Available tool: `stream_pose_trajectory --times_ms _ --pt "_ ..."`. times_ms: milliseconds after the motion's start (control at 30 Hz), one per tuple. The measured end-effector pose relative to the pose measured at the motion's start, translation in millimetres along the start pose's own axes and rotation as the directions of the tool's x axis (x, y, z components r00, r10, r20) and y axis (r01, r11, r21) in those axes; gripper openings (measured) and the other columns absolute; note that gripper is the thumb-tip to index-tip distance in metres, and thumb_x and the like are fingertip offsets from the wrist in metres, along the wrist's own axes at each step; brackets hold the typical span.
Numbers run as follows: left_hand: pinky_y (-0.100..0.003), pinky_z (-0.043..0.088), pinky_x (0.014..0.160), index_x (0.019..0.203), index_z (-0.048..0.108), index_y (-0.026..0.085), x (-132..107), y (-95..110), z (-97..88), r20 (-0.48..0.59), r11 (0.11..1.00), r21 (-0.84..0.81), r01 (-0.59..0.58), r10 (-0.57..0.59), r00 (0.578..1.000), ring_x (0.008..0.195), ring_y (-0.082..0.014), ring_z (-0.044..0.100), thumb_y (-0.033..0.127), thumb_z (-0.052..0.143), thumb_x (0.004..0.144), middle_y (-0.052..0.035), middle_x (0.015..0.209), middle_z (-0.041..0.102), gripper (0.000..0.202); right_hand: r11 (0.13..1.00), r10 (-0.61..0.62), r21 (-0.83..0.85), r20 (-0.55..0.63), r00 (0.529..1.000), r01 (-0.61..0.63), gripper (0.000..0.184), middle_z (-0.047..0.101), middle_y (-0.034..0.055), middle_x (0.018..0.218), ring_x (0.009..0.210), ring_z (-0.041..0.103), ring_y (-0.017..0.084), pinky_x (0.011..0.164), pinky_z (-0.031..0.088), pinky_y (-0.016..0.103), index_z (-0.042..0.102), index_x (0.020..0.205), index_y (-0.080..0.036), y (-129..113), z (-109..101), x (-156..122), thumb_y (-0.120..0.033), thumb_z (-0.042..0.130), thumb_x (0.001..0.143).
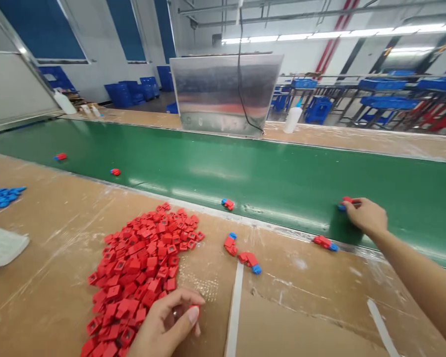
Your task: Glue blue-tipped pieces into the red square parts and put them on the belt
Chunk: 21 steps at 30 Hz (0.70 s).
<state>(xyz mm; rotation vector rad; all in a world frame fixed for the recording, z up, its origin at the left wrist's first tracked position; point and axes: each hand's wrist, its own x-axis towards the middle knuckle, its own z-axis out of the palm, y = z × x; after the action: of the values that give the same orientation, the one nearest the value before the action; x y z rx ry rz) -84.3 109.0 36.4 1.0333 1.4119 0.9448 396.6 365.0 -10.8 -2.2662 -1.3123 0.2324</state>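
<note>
Over the green belt, my right hand (pixel 367 216) pinches a small red-and-blue plastic piece (pixel 346 201) by its near end. My left hand (pixel 167 325) is beside a big heap of red plastic blocks (pixel 141 267), thumb and fingers curled around a red block (pixel 195 310) that is mostly hidden. Between the hands, two red-and-blue pieces (pixel 230 244) (pixel 250 261) lie on the brown tabletop. Another piece (pixel 325 243) rests at the belt's near edge, left of my right forearm. On the belt sits one more piece (pixel 228 204).
The green conveyor belt (pixel 208 163) crosses the view, carrying further pieces (pixel 115 172) (pixel 61 156) at left. A heap of blue parts (pixel 2 198) lies at far left. Behind the belt stand a metal panel (pixel 223 94) and a white bottle (pixel 293 119). Cardboard (pixel 297 327) lies in front.
</note>
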Motion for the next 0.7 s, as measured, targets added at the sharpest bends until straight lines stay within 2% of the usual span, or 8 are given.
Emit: stream_pose_trajectory --times_ms 100,200,267,367,467,567,700 --pt "-0.025 0.045 0.067 0.091 0.073 0.020 -2.8 0.1 13.3 0.082 0.970 -0.225 0.095 -0.078 0.994 0.065 -0.0136 0.057 0.041 0.069 0.082 -0.0014 0.074 0.065 0.023 0.996 -0.070 0.056 -0.045 0.997 0.073 0.028 0.065 0.0152 0.076 0.082 0.065 0.028 0.060 0.039 0.037 0.057 0.063 -0.021 2.1 -24.5 -14.4 -0.038 0.061 0.084" --pt "-0.023 0.046 0.070 0.098 0.074 0.019 -9.7 0.8 24.8 0.160 0.905 -0.391 0.168 -0.113 0.981 0.068 -0.0121 0.057 0.036 0.072 0.081 -0.0013 0.079 0.066 0.023 0.987 -0.093 0.124 -0.094 0.991 0.104 0.024 0.066 0.0163 0.073 0.076 0.066 0.029 0.055 0.037 0.036 0.059 0.064 -0.022 5.9 -53.6 -48.4 -0.038 0.061 0.081" --pt "-0.023 0.048 0.074 0.102 0.074 0.020 -16.9 0.3 32.5 0.196 0.869 -0.450 0.205 -0.128 0.972 0.072 -0.0118 0.059 0.031 0.079 0.075 -0.0019 0.087 0.068 0.030 0.978 -0.098 0.179 -0.077 0.992 0.110 0.023 0.069 0.0169 0.076 0.073 0.067 0.027 0.054 0.040 0.034 0.065 0.073 -0.019 8.7 -73.6 -82.9 -0.038 0.057 0.083" --pt "-0.024 0.049 0.079 0.106 0.073 0.021 -29.6 -4.5 45.6 0.211 0.856 -0.467 0.222 -0.137 0.968 0.076 -0.0125 0.062 0.026 0.084 0.068 -0.0023 0.092 0.071 0.040 0.953 -0.150 0.270 0.036 0.988 0.134 0.031 0.072 0.0145 0.085 0.076 0.070 0.026 0.056 0.047 0.031 0.069 0.095 -0.017 11.7 -102.3 -149.0 -0.043 0.056 0.086" --pt "-0.026 0.049 0.081 0.105 0.073 0.020 -41.8 -12.6 61.2 0.230 0.855 -0.463 0.233 -0.138 0.963 0.077 -0.0142 0.066 0.029 0.083 0.070 -0.0028 0.091 0.072 0.037 0.891 -0.260 0.409 0.102 0.960 0.198 0.039 0.073 0.0113 0.089 0.081 0.070 0.027 0.063 0.055 0.033 0.068 0.100 -0.019 11.3 -124.2 -221.1 -0.052 0.062 0.082" --pt "-0.030 0.050 0.083 0.101 0.073 0.019 -52.3 -21.0 77.4 0.291 0.837 -0.479 0.266 -0.135 0.947 0.083 -0.0182 0.069 0.030 0.083 0.068 -0.0051 0.095 0.072 0.035 0.819 -0.402 0.476 0.079 0.912 0.320 0.033 0.072 0.0101 0.097 0.086 0.070 0.025 0.074 0.058 0.037 0.067 0.107 -0.021 8.1 -132.8 -283.7 -0.047 0.059 0.088" --pt "-0.032 0.051 0.087 0.100 0.071 0.019 -64.2 -32.1 93.8 0.328 0.842 -0.476 0.255 -0.100 0.939 0.091 -0.0214 0.070 0.027 0.082 0.069 -0.0064 0.097 0.073 0.034 0.779 -0.590 0.303 0.058 0.806 0.549 0.024 0.068 0.0086 0.103 0.092 0.067 0.023 0.078 0.056 0.035 0.066 0.111 -0.023 4.3 -124.0 -337.2 -0.034 0.051 0.097"
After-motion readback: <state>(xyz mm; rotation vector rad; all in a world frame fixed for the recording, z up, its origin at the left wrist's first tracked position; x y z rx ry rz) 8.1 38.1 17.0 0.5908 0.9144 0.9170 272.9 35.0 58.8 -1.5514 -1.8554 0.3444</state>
